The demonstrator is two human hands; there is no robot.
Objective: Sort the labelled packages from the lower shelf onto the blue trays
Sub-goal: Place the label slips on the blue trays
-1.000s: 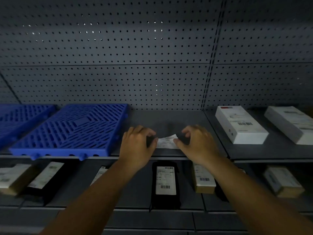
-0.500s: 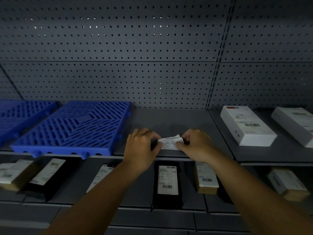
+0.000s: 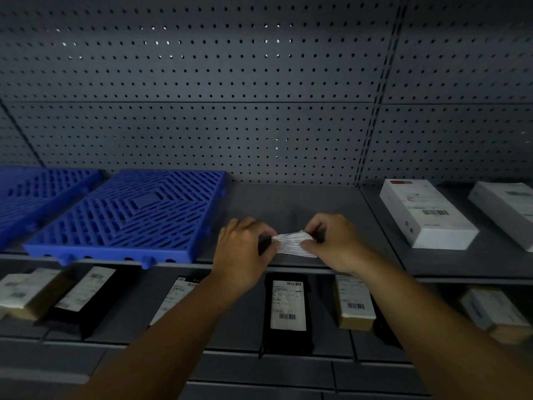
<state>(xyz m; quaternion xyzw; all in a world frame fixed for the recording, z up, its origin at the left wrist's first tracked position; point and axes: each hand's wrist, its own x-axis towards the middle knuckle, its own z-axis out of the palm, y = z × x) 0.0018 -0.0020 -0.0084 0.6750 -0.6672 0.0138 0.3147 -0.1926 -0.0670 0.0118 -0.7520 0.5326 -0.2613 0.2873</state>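
**Two hands hold a small labelled package above the upper shelf**

A dark package (image 3: pixel 265 244) with a white label (image 3: pixel 294 245) sits between both hands, just over the front of the upper shelf (image 3: pixel 288 203). The left hand (image 3: pixel 242 255) pinches its left end, fingers (image 3: pixel 264 230) curled over the top. The right hand (image 3: pixel 334 243) pinches the right end, thumb under the label. The label looks creased and partly lifted.

Left of the fingers, near them, lies a blue tray (image 3: pixel 129 215) on the same shelf; a second tray (image 3: pixel 37 194) lies further left. Right of the fingers, well apart, lie two white boxes (image 3: pixel 424 212) (image 3: pixel 507 209).

Below the fingers, on the lower shelf (image 3: pixel 236 321), a black package (image 3: pixel 287 313) lies label up. Just right of it is a tan package (image 3: pixel 354 303), and another (image 3: pixel 496 313) further right. To the left lie more labelled packages (image 3: pixel 83 295).
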